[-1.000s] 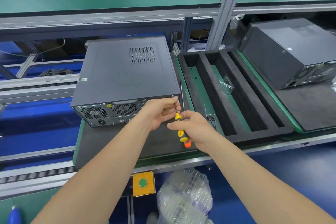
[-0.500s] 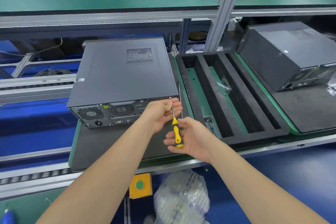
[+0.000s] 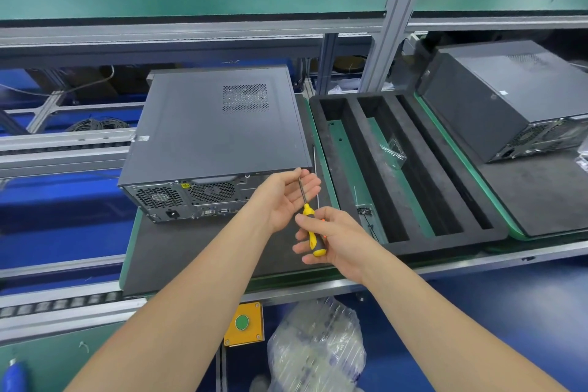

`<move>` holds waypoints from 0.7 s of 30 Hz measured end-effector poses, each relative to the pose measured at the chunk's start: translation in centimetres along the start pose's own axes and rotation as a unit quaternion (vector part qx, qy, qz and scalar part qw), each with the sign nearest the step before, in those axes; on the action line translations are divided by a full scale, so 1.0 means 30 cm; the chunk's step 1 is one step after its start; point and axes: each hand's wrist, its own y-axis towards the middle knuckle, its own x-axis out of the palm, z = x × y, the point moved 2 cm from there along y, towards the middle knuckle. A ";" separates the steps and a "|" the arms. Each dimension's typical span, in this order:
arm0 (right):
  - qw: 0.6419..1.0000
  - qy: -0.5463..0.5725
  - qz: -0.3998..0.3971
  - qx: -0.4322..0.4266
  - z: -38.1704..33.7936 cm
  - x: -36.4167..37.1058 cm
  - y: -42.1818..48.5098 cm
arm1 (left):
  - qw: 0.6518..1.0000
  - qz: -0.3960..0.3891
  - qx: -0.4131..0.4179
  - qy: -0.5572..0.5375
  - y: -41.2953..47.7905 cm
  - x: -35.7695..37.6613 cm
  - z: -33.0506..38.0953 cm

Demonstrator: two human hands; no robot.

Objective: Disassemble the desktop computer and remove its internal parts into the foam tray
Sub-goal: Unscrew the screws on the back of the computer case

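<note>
your right hand (image 3: 337, 235) grips the screwdriver (image 3: 309, 215), left hand (image 3: 281, 199) open, fingers relaxed under its shaft; desktop computer (image 3: 210, 134) cover still on, foam tray (image 3: 351, 137) holds only small bits.

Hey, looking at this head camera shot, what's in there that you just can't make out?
Head view, screwdriver tip: lost against the left hand fingertips, so whether it meets a screw is unclear.
Head view, desktop computer internals: hidden by its closed cover.
Head view, dark bits in the foam tray: too small to identify.
Head view, second computer: cut off by the right edge.
</note>
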 end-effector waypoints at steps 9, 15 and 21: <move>0.998 -0.043 -0.045 0.027 0.041 -0.012 -0.023 | 0.998 0.020 0.044 -0.030 -0.056 -0.034 -0.025; 0.989 -0.069 -0.128 0.038 0.039 0.044 -0.026 | 0.976 0.085 0.158 -0.123 -0.153 -0.161 0.040; 0.976 -0.065 -0.204 0.050 0.029 0.188 -0.001 | 0.954 0.144 0.153 -0.215 -0.247 -0.319 0.061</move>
